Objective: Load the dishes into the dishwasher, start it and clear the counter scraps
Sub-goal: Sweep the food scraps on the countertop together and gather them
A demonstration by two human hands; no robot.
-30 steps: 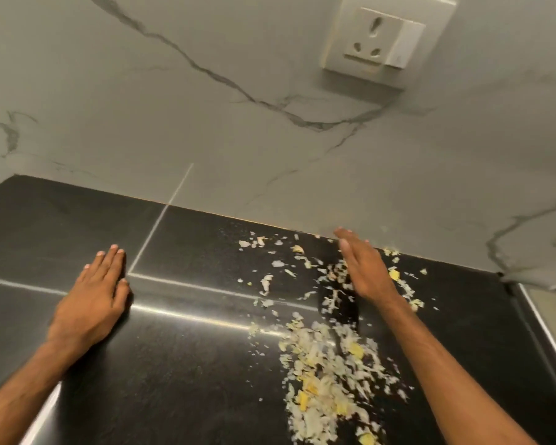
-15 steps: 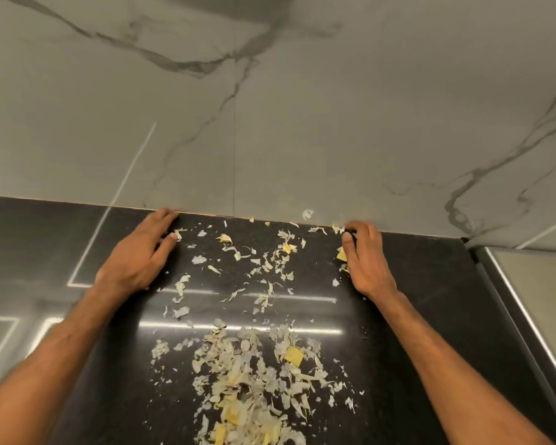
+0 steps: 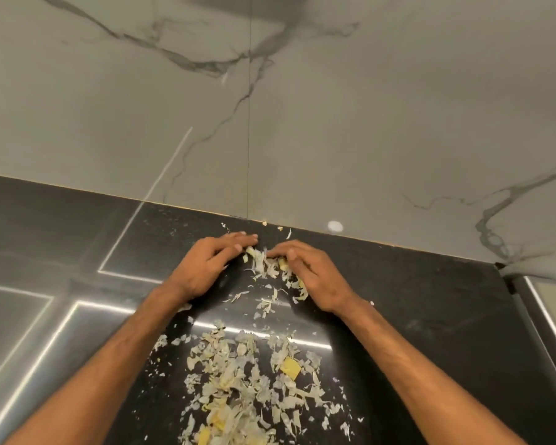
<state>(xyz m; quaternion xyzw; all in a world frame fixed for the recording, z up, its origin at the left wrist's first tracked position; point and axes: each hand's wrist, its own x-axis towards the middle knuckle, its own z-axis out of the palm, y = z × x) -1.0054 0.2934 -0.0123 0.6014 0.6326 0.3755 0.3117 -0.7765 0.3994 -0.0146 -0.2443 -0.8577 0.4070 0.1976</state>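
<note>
On the left the black counter (image 3: 77,239) lies bare and glossy, with bright lines of light reflected across it. The left hand (image 3: 206,268) rests palm down on it near the back edge, fingers relaxed and only gently bent, holding nothing; their tips point right and touch a small clump of scraps (image 3: 264,264). This clump of pale peelings and yellowish bits sits between the two hands, just in front of the marble wall (image 3: 366,123), and a few crumbs lie right against the joint where the wall meets the counter. The right hand (image 3: 315,277) lies just beside the clump on the other side, its fingers curled down over the scraps, with more bits showing under its palm edge; whether it pinches them or only rakes them I cannot tell. The fingertips of both hands nearly meet. Closer to the camera, between the forearms, spreads a larger loose pile (image 3: 238,380) of the same peelings, with a flat yellow piece (image 3: 291,369) on its right part. At the far right a metal edge (image 3: 540,316) borders the counter.
</note>
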